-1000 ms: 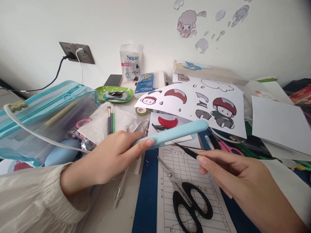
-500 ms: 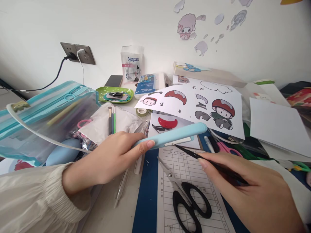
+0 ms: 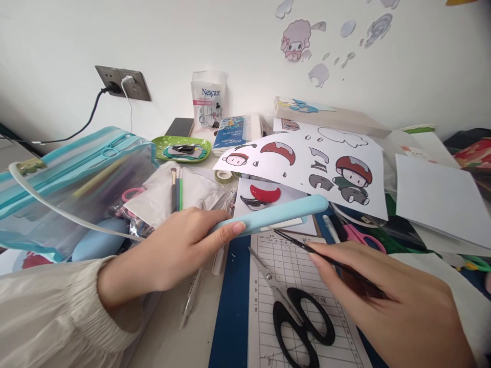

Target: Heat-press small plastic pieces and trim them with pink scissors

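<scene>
My left hand (image 3: 184, 245) is wrapped round a light blue hair straightener (image 3: 284, 212), its thumb along the near side. A white cord runs leftward from behind that wrist. The straightener's two arms are slightly apart at the far end, with a pale strip showing between them. My right hand (image 3: 387, 291) grips black tweezers (image 3: 303, 245), whose tips reach the straightener's lower edge; whether they pinch anything is too small to tell. Below lie black-handled scissors (image 3: 289, 301) on a lined paper form (image 3: 264, 317).
Behind stand a printed sheet of cartoon pieces (image 3: 307, 158), a red cut-out (image 3: 264, 193), a green tray (image 3: 161, 145) and a roll of tape (image 3: 223, 176). At left is a blue-edged clear pouch (image 3: 88, 189). Pink-handled scissors (image 3: 360, 236) and white paper (image 3: 441, 194) lie at right.
My right hand has shifted slightly left and the tweezers have turned a little, their tips staying by the straightener. My left hand holds the straightener in nearly the same place.
</scene>
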{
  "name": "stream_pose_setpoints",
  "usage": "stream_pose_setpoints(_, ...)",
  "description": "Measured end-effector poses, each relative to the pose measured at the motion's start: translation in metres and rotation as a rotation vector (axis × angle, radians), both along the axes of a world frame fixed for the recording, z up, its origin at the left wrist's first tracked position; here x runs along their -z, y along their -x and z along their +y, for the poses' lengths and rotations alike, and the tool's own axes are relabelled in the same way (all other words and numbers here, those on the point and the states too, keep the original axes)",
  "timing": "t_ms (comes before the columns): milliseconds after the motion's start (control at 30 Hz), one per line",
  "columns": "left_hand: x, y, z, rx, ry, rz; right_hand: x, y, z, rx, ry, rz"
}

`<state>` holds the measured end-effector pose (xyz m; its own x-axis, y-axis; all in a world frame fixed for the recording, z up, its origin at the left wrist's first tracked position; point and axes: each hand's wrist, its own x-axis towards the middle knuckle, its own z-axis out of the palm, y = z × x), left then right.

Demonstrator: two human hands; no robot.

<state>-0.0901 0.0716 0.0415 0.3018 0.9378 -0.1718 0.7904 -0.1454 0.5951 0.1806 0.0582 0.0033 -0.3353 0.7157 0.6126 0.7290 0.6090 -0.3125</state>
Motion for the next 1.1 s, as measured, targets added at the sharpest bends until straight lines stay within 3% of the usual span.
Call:
stream_pose_setpoints(300, 0.000, 0.002, -0.002, 0.009, 0.017, -0.008, -0.002, -0.002, -0.003, 0.027, -0.037, -0.025)
stream_pose_setpoints(467, -0.005, 0.002, -0.002, -0.013, 0.047, -0.026, -0.005, -0.023, 0.008, 0.028, -0.075, -0.003)
stream_pose_setpoints(633, -0.009, 0.003, -0.002, -0.050, 0.029, -0.047, -0.004, -0.039, 0.022, 0.011, 0.300, 0.436)
stream_pose_setpoints(867, -0.007, 0.007, -0.003, -0.004, 0.000, -0.063, -0.014, 0.005, 0.014, -0.010, 0.874, 0.744)
stream_pose_setpoints(1100, -0.009, 0.007, -0.001, 0.036, -0.029, -0.108, -0.024, 0.009, 0.020, -0.004, 1.082, 0.866)
